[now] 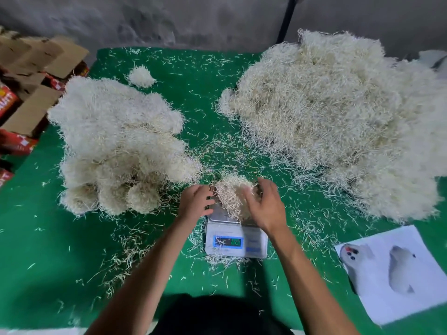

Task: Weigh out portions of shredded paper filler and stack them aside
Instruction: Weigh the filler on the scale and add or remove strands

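A small clump of pale shredded paper filler (231, 194) rests on the platform of a white digital scale (235, 240) with a lit blue display. My left hand (194, 201) cups the clump's left side and my right hand (264, 206) grips its right side. On the left lies a stack of rounded weighed portions (118, 146). The large loose heap of filler (338, 117) fills the right half of the green table (48, 250).
A lone small tuft (141, 76) lies at the back. Loose shreds litter the green cloth. A printed white sheet (396, 272) lies at the front right. Open cardboard and red boxes (26, 93) stand off the table's left edge. A black pole (286, 20) rises behind.
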The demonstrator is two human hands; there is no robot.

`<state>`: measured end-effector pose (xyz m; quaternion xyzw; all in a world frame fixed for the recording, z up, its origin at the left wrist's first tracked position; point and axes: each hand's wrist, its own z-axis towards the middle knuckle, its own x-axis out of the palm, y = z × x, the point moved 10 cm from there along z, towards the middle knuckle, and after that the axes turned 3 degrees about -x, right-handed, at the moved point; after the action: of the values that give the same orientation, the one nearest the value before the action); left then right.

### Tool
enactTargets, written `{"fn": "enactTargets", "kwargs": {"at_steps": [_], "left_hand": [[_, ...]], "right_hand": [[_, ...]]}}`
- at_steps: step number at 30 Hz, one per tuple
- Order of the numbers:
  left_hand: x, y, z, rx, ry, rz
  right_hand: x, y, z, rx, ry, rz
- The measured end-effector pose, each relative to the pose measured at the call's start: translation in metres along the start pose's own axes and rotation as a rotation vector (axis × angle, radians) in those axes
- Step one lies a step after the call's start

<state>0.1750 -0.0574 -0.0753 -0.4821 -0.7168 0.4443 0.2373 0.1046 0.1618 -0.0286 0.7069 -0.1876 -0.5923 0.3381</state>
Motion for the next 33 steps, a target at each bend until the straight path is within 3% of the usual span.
{"fn": "enactTargets", "kwargs": {"at_steps": [4,7,16,33], "left_hand": [[0.000,0.008,-0.015,0.098,0.022,0.007],[0.003,0.019,-0.021,0.090,0.017,-0.037],[-0.002,0.031,-0.033,0.082,-0.037,-0.069],[-0.014,0.038,-0.035,0.024,-0.064,-0.086]], "right_hand": [[-0.016,-0.024,-0.022,0.133,-0.219,0.267],[-0.005,-0.041,-0.037,0.230,-0.179,0.319],[-0.004,-0.060,-0.063,0.289,-0.178,0.369],[-0.010,-0.051,-0.043,0.235,-0.190,0.363]]}}
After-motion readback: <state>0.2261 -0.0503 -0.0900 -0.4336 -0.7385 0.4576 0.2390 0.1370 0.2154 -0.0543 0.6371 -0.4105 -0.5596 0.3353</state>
